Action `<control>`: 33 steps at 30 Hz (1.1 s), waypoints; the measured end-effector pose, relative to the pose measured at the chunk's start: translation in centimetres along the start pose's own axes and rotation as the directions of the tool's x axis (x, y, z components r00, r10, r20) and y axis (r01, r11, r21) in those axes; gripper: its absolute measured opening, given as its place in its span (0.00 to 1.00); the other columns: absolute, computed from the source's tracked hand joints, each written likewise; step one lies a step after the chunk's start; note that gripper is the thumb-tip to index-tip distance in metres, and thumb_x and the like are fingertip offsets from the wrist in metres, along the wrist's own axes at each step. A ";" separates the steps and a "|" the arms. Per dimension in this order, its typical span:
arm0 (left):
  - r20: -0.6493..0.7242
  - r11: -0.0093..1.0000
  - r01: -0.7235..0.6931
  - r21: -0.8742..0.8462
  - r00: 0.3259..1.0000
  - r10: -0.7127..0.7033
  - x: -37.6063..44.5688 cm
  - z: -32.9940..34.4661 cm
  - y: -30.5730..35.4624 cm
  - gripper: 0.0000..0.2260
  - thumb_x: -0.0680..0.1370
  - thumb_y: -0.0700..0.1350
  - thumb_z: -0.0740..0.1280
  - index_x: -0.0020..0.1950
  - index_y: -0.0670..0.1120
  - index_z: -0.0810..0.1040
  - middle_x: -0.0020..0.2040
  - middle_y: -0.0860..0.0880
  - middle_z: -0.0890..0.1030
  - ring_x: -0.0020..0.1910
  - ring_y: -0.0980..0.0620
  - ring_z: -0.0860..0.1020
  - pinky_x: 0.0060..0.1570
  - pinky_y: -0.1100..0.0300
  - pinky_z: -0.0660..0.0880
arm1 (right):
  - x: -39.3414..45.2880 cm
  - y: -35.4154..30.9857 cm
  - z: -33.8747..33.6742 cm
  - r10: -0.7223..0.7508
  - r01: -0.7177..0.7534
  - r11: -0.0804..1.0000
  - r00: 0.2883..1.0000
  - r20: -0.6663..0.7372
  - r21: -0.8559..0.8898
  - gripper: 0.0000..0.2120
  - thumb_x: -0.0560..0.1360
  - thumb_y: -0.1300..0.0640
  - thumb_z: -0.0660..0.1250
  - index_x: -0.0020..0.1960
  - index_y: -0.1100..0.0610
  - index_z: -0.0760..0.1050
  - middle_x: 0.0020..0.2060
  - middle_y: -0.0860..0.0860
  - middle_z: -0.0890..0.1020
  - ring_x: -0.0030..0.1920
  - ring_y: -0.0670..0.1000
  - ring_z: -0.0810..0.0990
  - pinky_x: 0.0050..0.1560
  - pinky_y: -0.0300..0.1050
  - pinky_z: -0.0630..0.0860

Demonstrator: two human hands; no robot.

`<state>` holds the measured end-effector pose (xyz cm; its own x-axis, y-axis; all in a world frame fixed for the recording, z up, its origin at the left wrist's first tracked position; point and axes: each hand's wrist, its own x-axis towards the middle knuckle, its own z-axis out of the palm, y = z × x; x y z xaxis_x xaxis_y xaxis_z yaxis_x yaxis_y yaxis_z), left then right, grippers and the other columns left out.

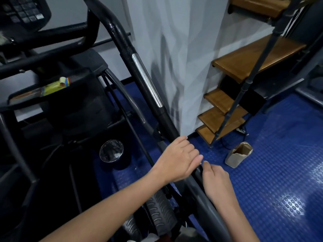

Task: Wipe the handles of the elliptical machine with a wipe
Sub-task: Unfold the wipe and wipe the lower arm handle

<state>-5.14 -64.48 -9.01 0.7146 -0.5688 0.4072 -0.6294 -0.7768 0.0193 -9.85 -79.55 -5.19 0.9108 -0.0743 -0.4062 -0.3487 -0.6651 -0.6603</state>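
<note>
The elliptical's long black handle bar [168,124] runs diagonally from the top centre to the bottom right and carries a silver sensor strip [146,80]. My left hand [178,158] is wrapped over the bar low down, fingers curled around it. Just below, my right hand [217,182] grips the same bar from the right side, with its thumb near my left fingertips. No wipe shows in either hand; anything under the palms is hidden.
The console [22,12] and a second handle [52,34] are at the top left. A black bin [114,153], a ribbed pedal [160,213], a paper bag [239,154], wooden stairs [244,62], a white curtain [174,58] and blue studded floor [279,163] surround the bar.
</note>
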 end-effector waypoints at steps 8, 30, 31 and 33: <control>0.093 0.860 -0.286 0.422 0.958 0.273 3.2 -3.6 -7.3 0.24 0.87 0.49 0.54 0.42 0.42 0.85 0.39 0.45 0.84 0.48 0.41 0.83 0.79 0.48 0.56 | 0.1 -0.5 0.6 -0.013 0.012 0.999 1.000 0.003 0.034 0.21 0.84 0.54 0.52 0.36 0.59 0.72 0.38 0.55 0.79 0.43 0.57 0.77 0.45 0.56 0.72; -0.308 0.449 0.304 -0.840 0.416 -0.856 7.3 -15.4 -11.4 0.15 0.85 0.57 0.56 0.45 0.52 0.75 0.38 0.51 0.76 0.37 0.51 0.76 0.43 0.48 0.76 | 6.0 -10.6 1.6 -0.414 0.389 0.851 0.910 -0.007 0.353 0.16 0.86 0.48 0.54 0.67 0.47 0.76 0.58 0.40 0.79 0.58 0.37 0.75 0.53 0.25 0.68; -0.147 0.231 0.234 -0.944 0.328 -0.933 7.5 -16.1 -11.3 0.13 0.85 0.58 0.59 0.48 0.51 0.75 0.39 0.52 0.75 0.38 0.54 0.76 0.45 0.53 0.77 | 6.3 -11.2 1.6 -0.419 0.389 0.843 0.908 0.000 0.372 0.16 0.86 0.48 0.54 0.67 0.47 0.76 0.57 0.39 0.79 0.56 0.34 0.74 0.51 0.23 0.67; 0.117 -0.110 0.041 -0.993 0.329 -0.937 7.5 -17.2 -11.6 0.13 0.83 0.57 0.63 0.58 0.48 0.75 0.47 0.52 0.79 0.47 0.55 0.80 0.53 0.59 0.78 | 7.0 -12.3 1.4 -0.435 0.398 0.821 0.900 -0.003 0.410 0.15 0.86 0.48 0.54 0.66 0.45 0.76 0.56 0.38 0.79 0.54 0.29 0.73 0.49 0.19 0.66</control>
<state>2.30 -55.10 9.51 0.8606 0.5093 0.0085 -0.2046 0.3304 0.9214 0.56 -70.81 -0.80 0.9725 0.2200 -0.0762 -0.0141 -0.2711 -0.9624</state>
